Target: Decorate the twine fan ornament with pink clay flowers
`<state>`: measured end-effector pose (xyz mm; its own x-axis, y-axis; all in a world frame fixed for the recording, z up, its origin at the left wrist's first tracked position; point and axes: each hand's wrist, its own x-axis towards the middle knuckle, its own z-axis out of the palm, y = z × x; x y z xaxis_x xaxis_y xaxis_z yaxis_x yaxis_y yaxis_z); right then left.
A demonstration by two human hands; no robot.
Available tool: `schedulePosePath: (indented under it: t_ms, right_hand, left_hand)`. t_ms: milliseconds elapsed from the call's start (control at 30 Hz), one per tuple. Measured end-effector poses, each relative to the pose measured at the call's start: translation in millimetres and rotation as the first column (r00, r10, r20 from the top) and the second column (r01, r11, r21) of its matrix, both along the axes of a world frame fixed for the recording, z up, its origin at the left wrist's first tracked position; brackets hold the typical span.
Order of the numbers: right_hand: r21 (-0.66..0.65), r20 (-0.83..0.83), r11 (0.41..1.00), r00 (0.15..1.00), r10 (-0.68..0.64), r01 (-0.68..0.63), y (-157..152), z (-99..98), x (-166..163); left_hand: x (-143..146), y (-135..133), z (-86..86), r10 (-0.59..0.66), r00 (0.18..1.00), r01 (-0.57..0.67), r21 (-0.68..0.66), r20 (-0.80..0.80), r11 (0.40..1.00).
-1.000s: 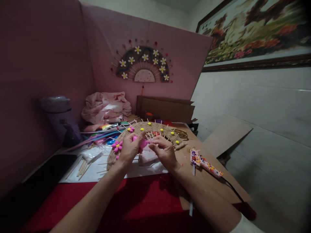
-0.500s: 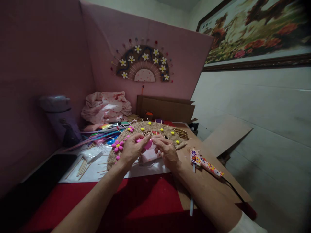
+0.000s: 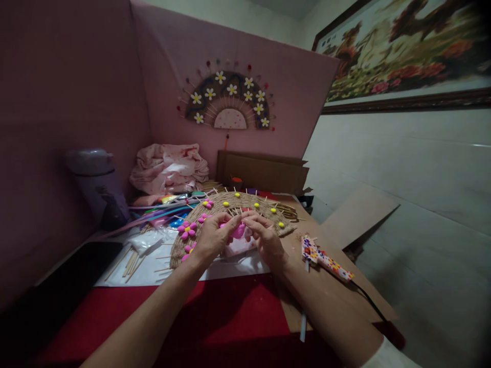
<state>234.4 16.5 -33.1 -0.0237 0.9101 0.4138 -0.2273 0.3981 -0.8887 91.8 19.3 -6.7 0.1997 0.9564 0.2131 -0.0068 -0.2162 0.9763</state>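
Observation:
Both my hands meet over the front middle of a half-round woven fan (image 3: 217, 203). My left hand (image 3: 215, 239) is closed around a soft pink lump of modelling clay (image 3: 239, 231). The fingers of my right hand (image 3: 267, 240) pinch the clay's upper right edge. Beneath the hands lies the fan, thin sticks poking out along its rim. Pink clay flowers with yellow centres, such as the flower (image 3: 186, 230), decorate its left side, while bare yellow dots (image 3: 257, 205) run along the top and right. My hands partly hide the fan's pale inner half-circle (image 3: 240, 248).
To the right, a flower-patterned glue gun (image 3: 326, 260) rests on cardboard (image 3: 291, 296). On the left are a dark phone-like slab (image 3: 80, 266), loose sticks (image 3: 132, 265) and a purple tumbler (image 3: 100, 189). Behind are bunched pink cloth (image 3: 169, 168) and a finished fan (image 3: 230, 97) on the pink board.
The pink clay has shifted slightly right and lower between my fingers, and my right fingertips now press its upper edge. The whole view has moved a little.

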Motion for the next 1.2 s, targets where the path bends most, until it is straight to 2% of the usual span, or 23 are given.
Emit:
schedulePosePath:
  t_ms: [233, 533, 833, 933, 1000, 1033, 1100, 1167, 1200]
  right_hand:
    - [0.054, 0.067, 0.996, 0.995, -0.078, 0.074, -2, -0.6, -1]
    - [0.074, 0.179, 0.996, 0.983, 0.033, -0.047, -4, -0.2, -2]
    - [0.043, 0.229, 0.999, 0.973, 0.023, -0.033, -5, -1.1, -6]
    - [0.074, 0.252, 0.997, 0.967, -0.03, 0.012, -5, -1.6, -8]
    - [0.123, 0.283, 0.991, 0.956, -0.081, 0.048, -5, -1.8, -8]
    - [0.149, 0.296, 0.987, 0.949, -0.107, 0.065, -6, -2.0, -8]
    - [0.198, 0.319, 0.976, 0.935, -0.153, 0.092, -6, -2.7, -8]
    - [0.267, 0.345, 0.956, 0.913, -0.217, 0.126, -7, -3.8, -7]
    - [0.311, 0.369, 0.94, 0.893, -0.258, 0.143, -7, -4.4, -6]
  left_hand:
    - [0, 2, -4.5, 0.035, 0.999, -0.036, 0.029, 0.022, 0.999]
    - [-3, 3, 0.4, 0.071, 0.994, -0.073, 0.021, 0.088, 0.997]
    - [-3, 7, -3.6, 0.093, 0.994, -0.095, 0.027, 0.06, 0.995]
    - [-5, 10, -5.5, 0.172, 0.985, -0.169, 0.117, -0.016, 0.979]
    - [-6, 10, -5.0, 0.309, 0.943, -0.262, 0.295, -0.126, 0.919]
    - [-7, 9, -4.2, 0.402, 0.9, -0.307, 0.41, -0.167, 0.859]
    - [-7, 5, -2.4, 0.577, 0.799, -0.365, 0.626, -0.169, 0.689]
    - [-6, 1, -1.2, 0.658, 0.744, -0.355, 0.762, -0.122, 0.542]
    - [-5, -1, -1.1, 0.659, 0.743, -0.32, 0.802, -0.117, 0.504]
